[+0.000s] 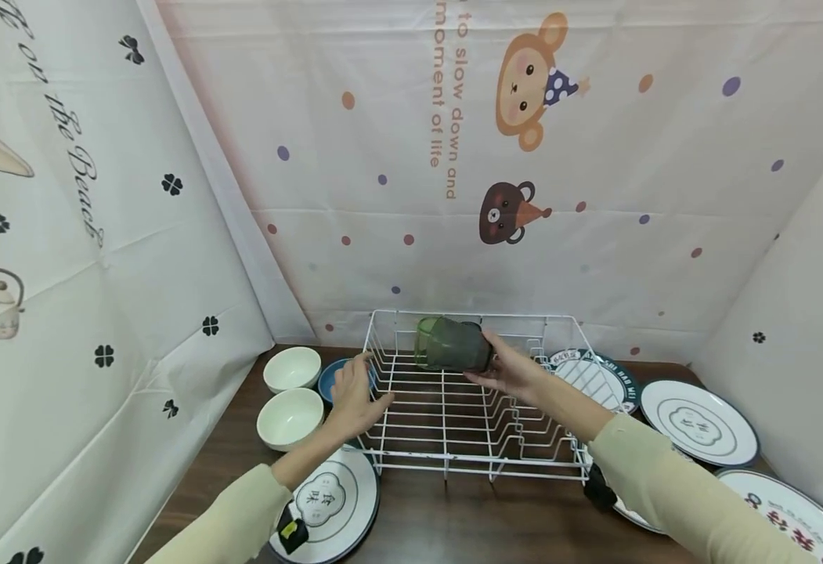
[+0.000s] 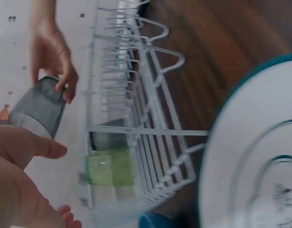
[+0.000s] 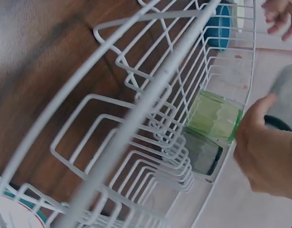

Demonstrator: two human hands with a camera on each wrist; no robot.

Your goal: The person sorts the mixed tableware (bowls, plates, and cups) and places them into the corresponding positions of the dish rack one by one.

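Your left hand (image 1: 351,395) rests open-fingered on the white rack (image 1: 453,462) rim, bracing it. Your right hand (image 1: 513,372) grips the grey cup (image 1: 462,345) sideways above the rack's rear, beside a green cup (image 1: 423,341). Judged step: placing. Next calls for lowering between wires.

Green cup (image 3: 214,115) in wire rack (image 3: 136,118)

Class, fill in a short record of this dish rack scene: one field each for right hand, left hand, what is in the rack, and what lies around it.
right hand: right hand holds a grey cup over the rack
left hand: left hand open, at the dish rack left edge
in rack: green cup at the back
around rack: two white bowls, blue dish, patterned plates
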